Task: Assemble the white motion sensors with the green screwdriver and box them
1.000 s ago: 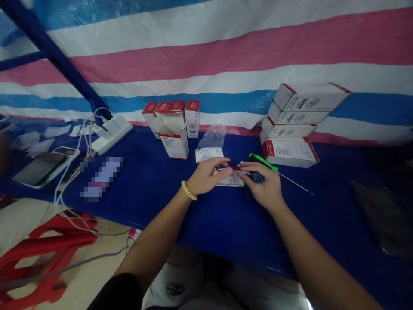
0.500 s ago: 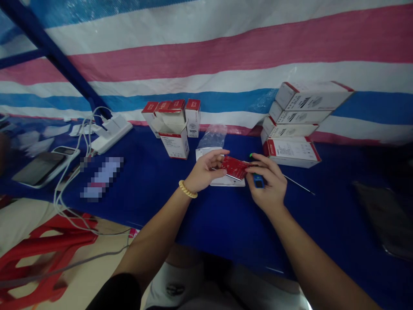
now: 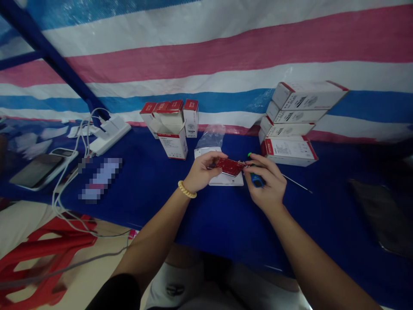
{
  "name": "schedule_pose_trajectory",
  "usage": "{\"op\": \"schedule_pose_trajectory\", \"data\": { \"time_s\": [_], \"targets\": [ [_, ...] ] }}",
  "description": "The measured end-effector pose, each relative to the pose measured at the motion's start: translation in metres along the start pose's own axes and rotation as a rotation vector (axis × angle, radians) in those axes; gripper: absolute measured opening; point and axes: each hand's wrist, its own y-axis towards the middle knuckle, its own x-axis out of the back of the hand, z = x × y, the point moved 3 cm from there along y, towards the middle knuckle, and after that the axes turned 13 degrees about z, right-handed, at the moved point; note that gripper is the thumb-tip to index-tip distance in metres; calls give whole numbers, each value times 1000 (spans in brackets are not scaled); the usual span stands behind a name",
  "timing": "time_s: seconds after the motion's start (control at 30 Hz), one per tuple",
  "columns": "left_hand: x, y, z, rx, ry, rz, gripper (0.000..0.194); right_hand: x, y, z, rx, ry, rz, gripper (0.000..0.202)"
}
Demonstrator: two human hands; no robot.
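Note:
My left hand (image 3: 204, 171) is closed on the left end of a red circuit board (image 3: 229, 166), thumb in front and fingers behind. The board is held tilted above a white flat piece (image 3: 222, 179) on the table. My right hand (image 3: 267, 183) is closed, its fingertips at the board's right edge. A long thin metal shaft (image 3: 298, 184) sticks out behind this hand, and a green end (image 3: 249, 155) shows above its index finger, like a screwdriver lying across the hand. Below the fingers is a blue piece (image 3: 257, 180) with a dark face; its kind is unclear.
Red-and-white boxes (image 3: 173, 145) stand behind, one with open flaps. More boxes (image 3: 290, 148) are stacked at right. A clear plastic bag (image 3: 211, 136) lies between. White cables (image 3: 58, 189) and a power strip (image 3: 109, 135) are at left; a dark flat device (image 3: 380, 211) lies at right.
The red board has shifted slightly left and turned in my fingers. The blue piece at my right hand has tilted. The view has moved a little.

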Motion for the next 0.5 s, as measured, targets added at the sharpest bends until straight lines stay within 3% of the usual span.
{"op": "schedule_pose_trajectory", "data": {
  "time_s": [0.1, 0.3, 0.5],
  "targets": [
    [1, 0, 0, 18, 3, -26, 28, -1, -2, -2, 15, -29, 31, 18],
    [-2, 1, 6, 110, -202, -18, 46, -2, -4, -4, 84, -81, 119, 33],
    [-3, 0, 0, 163, -374, -38, 36, -3, -3, -8, 34, -50, 151, 45]
  ]
}}
